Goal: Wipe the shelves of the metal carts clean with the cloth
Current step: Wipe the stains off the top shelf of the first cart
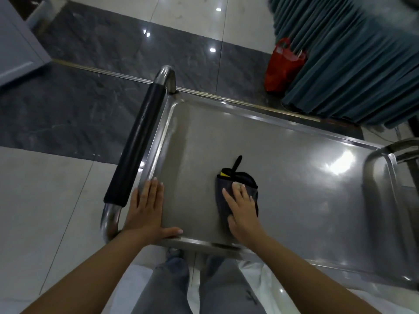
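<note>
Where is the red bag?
The red bag sits on the floor at the upper right of the head view, against the green curtain, beyond the cart's far edge.

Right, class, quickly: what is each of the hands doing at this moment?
Left hand: open, flat on the cart shelf, holding nothing.
Right hand: open, pressing the cloth down.

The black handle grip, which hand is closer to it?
Left. The left hand lies flat on the shelf's corner beside the grip; the right hand presses the cloth mid-shelf, farther away.
</note>
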Motion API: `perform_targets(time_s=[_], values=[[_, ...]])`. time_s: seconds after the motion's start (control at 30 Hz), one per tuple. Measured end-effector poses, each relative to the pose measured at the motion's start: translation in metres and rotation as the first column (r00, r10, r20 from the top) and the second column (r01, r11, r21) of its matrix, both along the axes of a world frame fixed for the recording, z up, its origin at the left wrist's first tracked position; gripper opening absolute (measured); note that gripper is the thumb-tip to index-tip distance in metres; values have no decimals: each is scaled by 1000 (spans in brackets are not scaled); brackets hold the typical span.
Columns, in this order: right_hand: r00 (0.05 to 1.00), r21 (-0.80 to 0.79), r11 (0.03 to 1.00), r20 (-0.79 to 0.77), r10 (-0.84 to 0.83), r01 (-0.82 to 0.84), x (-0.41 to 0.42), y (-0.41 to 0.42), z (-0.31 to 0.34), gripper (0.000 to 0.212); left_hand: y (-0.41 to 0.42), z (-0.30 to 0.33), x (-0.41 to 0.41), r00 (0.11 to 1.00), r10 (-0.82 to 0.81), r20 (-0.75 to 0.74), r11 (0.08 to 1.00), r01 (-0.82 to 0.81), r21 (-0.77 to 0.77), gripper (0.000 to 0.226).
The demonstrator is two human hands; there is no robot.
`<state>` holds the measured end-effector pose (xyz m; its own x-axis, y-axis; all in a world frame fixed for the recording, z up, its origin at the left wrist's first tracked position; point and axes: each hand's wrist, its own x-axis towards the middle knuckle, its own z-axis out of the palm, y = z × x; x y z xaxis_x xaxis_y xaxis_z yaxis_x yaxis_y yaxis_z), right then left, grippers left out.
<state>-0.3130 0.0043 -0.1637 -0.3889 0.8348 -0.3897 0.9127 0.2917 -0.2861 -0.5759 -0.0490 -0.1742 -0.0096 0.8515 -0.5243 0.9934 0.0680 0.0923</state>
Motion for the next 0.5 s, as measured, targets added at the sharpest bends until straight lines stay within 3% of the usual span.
perform_targets(time_s=[0.13,0.23,0.5], values=[[970,8,971,56,237,-238,-21,5,-3,57,-1,-7,-1,1000,13,-1,999,-13,39,140],[926,173,910,81,368,-377,-33,33,-7,51,-1,-10,-1,1000,30,4,998,-30,56,141],[967,196,954,162,195,-225,-73,145,-33,56,4,-15,-3,999,34,20,999,-35,31,139]])
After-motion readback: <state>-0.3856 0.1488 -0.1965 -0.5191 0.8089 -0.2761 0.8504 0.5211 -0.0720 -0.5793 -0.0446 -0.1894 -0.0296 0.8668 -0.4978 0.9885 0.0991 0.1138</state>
